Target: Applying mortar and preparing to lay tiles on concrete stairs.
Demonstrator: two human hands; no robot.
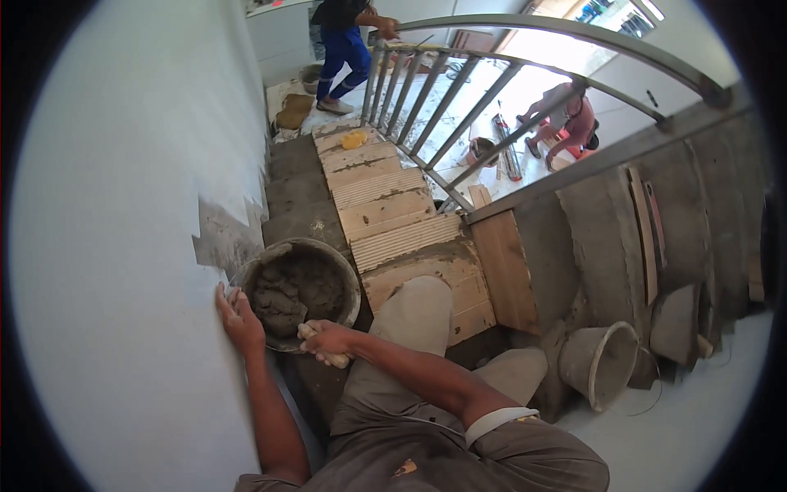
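Note:
A round bucket (357, 287) of grey-brown wet mortar (287, 287) stands on the steps before me, close to the white wall. My right hand (325, 343) is closed around the pale handle of a trowel (336, 359), at the bucket's near right edge. The trowel's blade seems to be down in the mortar, mostly hidden. Beside the bucket's left rim, my left hand (238, 321) has its fingers stretched upward, close to the wall. Whether those fingers touch the rim is unclear.
Tiled steps (385, 205) descend ahead, a yellow object (353, 140) on one. A metal railing (492, 82) runs along the right. An empty bucket (602, 365) lies tilted at right, near a wooden board (506, 271). Two people (344, 57) are below.

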